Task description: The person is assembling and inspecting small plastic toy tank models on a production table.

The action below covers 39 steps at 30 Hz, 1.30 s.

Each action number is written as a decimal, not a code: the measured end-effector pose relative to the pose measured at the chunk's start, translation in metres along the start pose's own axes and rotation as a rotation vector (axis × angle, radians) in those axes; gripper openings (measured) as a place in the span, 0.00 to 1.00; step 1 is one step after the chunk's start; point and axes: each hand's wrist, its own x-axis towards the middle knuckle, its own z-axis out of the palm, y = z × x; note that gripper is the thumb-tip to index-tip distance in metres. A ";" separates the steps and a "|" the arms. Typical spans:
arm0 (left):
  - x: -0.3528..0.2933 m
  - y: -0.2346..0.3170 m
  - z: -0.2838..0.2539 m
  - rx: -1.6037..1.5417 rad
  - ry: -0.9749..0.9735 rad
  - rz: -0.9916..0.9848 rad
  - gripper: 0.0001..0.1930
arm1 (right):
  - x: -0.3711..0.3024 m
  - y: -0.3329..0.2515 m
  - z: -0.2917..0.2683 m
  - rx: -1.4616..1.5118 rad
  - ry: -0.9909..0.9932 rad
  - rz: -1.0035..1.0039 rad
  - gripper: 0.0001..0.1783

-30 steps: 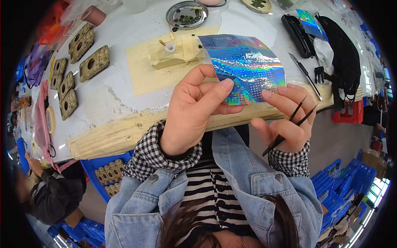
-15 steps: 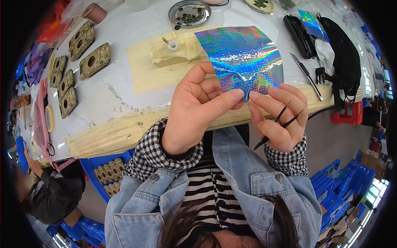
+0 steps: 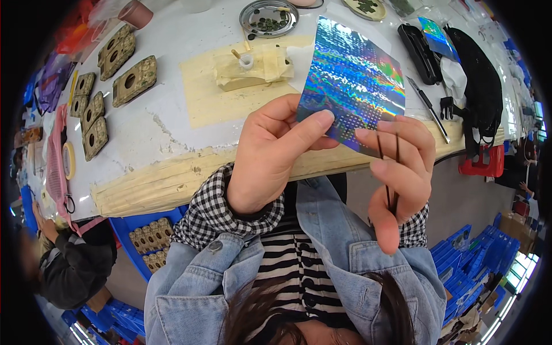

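Note:
Pinched between thumb and fingers, a shiny holographic sheet with rows of tiny marks stands tilted above the table's front edge. My left hand grips its lower left part. My right hand holds dark tweezers, their two arms spread and running past the fingers. The right fingertips are at the sheet's lower right edge; whether they press on it I cannot tell. Beyond my left hand is a tape-wrapped block bearing a small white cup with a stick in it.
Several camouflage-patterned pieces with round holes lie at the left. At the back is a metal dish of dark green bits. A craft knife, black case and black bag lie right. A blue tray sits below the left edge.
The sheet has turned and tilted more upright, its surface now flatter. My right thumb has swung down off the sheet, and the tweezers have turned from slanting to nearly upright.

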 end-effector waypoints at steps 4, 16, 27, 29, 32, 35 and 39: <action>0.001 0.001 0.000 0.007 0.027 0.027 0.12 | -0.005 -0.006 0.009 0.036 0.064 0.150 0.35; 0.001 0.000 0.003 0.095 0.034 0.175 0.20 | 0.003 -0.014 0.013 -0.027 0.147 0.283 0.21; 0.001 -0.003 0.000 0.097 0.029 0.194 0.20 | 0.006 -0.017 0.012 -0.038 0.142 0.310 0.20; 0.001 -0.003 0.000 0.094 0.028 0.203 0.20 | 0.006 -0.017 0.012 -0.050 0.131 0.310 0.20; 0.001 -0.004 0.001 0.094 0.027 0.222 0.20 | 0.008 -0.017 0.011 -0.071 0.121 0.309 0.20; 0.001 -0.005 0.001 0.099 0.029 0.241 0.19 | 0.009 -0.016 0.011 -0.072 0.127 0.312 0.19; 0.002 -0.005 0.001 0.109 0.027 0.246 0.19 | 0.010 -0.017 0.013 -0.096 0.136 0.291 0.19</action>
